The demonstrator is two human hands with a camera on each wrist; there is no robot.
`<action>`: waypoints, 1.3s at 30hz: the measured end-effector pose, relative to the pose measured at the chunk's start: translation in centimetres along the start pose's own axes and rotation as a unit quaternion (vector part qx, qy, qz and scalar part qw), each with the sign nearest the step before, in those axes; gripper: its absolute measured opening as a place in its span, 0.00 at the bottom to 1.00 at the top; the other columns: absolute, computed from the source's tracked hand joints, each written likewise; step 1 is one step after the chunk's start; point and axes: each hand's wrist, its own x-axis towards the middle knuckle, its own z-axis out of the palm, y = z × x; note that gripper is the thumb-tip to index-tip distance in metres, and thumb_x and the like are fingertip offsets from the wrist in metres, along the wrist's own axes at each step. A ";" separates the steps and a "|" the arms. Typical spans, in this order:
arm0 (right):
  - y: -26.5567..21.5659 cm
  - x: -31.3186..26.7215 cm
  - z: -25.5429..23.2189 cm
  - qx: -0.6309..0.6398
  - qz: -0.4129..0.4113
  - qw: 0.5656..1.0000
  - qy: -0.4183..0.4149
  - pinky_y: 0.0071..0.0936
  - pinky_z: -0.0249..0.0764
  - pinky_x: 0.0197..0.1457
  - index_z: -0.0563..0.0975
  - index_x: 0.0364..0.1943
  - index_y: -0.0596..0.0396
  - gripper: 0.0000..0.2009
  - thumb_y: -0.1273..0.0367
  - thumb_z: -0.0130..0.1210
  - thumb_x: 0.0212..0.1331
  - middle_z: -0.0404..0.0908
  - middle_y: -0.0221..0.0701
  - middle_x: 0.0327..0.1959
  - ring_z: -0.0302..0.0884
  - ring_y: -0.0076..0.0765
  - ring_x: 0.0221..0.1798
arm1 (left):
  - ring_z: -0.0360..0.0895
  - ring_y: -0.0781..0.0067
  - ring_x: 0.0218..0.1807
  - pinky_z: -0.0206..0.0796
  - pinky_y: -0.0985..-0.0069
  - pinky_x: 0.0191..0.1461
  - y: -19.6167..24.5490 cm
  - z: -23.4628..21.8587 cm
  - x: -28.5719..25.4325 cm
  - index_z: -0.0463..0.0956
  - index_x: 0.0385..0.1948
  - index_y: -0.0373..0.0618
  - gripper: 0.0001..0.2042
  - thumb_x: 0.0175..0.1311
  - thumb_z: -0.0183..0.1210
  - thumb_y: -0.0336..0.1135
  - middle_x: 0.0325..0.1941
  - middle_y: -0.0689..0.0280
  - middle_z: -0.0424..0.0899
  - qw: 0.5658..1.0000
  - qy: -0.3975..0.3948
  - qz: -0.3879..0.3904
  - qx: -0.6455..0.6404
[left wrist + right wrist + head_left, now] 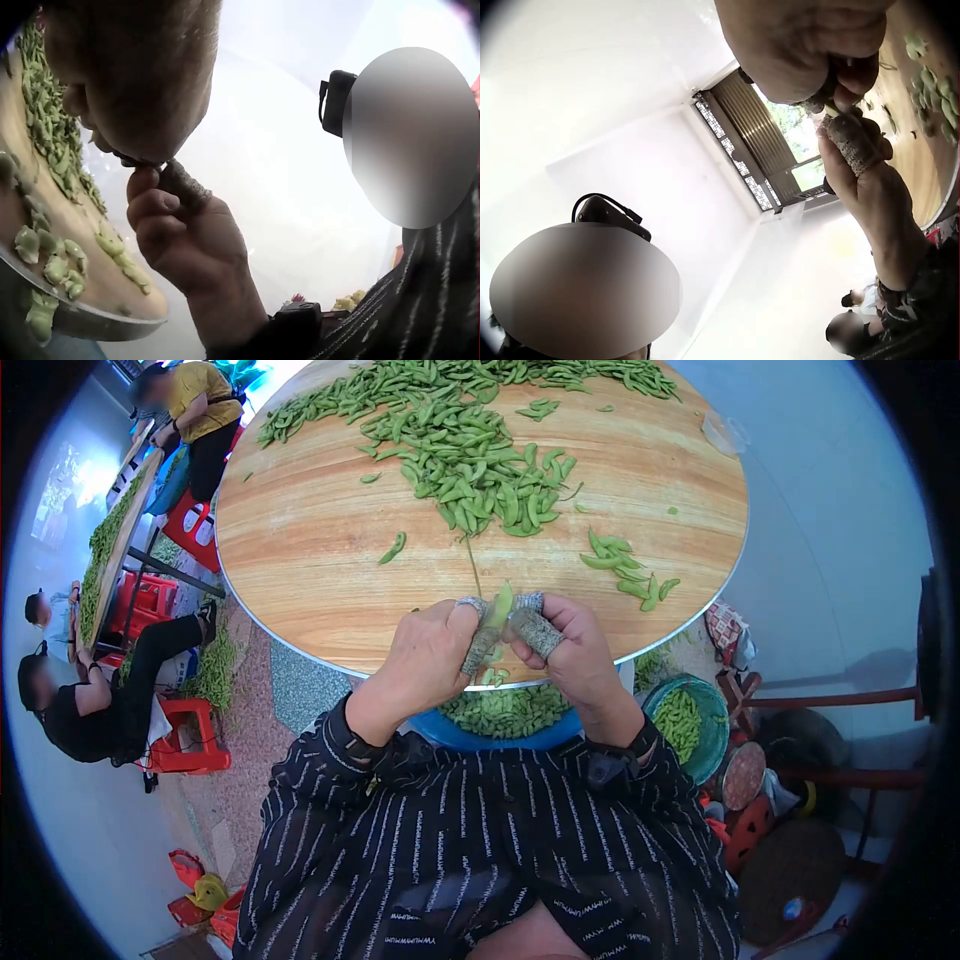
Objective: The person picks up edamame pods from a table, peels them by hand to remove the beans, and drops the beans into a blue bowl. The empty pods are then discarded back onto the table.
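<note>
Both hands meet over the near edge of the round wooden table (330,540). A green pod (502,602) stands between them in the head view, pinched by the left hand (432,645), its fingers curled. The right hand (580,655) presses against it from the other side, fingers curled and thumb on the pod. Grey textured wraps cover the thumbs and a finger of each hand. Shelled beans (56,268) lie at the table edge in the left wrist view. In the right wrist view the hands hide most of the pod.
A large heap of pods (470,455) covers the far middle of the table, with a few loose pods (615,560) at the right. Below the edge is a blue basin (430,728) of beans; a green basket (715,725) stands right. People sit at another table on the left.
</note>
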 end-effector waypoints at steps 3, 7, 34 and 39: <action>0.2 0.1 -0.2 -0.026 -0.007 1.000 -0.010 0.11 0.59 0.27 0.73 0.31 0.59 0.07 0.80 0.45 0.49 0.72 0.22 0.24 0.64 0.13 0.25 | 0.70 0.49 0.31 0.61 0.64 0.31 -0.1 -0.2 0.0 0.65 0.31 0.39 0.17 0.38 0.60 0.31 0.26 0.54 0.71 1.000 -0.019 -0.003 -0.012; 0.4 0.1 0.1 -0.035 -0.003 0.999 0.013 0.11 0.59 0.27 0.73 0.29 0.58 0.07 0.80 0.45 0.47 0.72 0.23 0.24 0.64 0.13 0.25 | 0.69 0.48 0.32 0.61 0.64 0.31 -0.6 0.2 0.1 0.65 0.31 0.39 0.16 0.39 0.60 0.31 0.26 0.53 0.71 0.998 -0.030 0.009 -0.059; 2.2 0.9 -1.0 -0.054 -0.181 0.981 -0.034 0.13 0.65 0.33 0.73 0.38 0.60 0.09 0.77 0.50 0.51 0.74 0.24 0.30 0.67 0.14 0.30 | 0.53 0.85 0.14 0.46 0.86 0.16 0.3 3.2 -0.1 0.65 0.26 0.45 0.18 0.58 0.46 0.53 0.13 0.74 0.61 0.638 -0.004 -0.206 -0.742; 1.6 0.7 -1.3 0.010 -0.078 0.997 -0.027 0.10 0.64 0.32 0.73 0.37 0.59 0.08 0.76 0.49 0.52 0.73 0.22 0.29 0.67 0.13 0.29 | 0.62 0.78 0.16 0.54 0.81 0.18 0.2 2.6 0.2 0.66 0.28 0.42 0.16 0.60 0.47 0.48 0.16 0.70 0.66 0.753 -0.011 -0.174 -0.634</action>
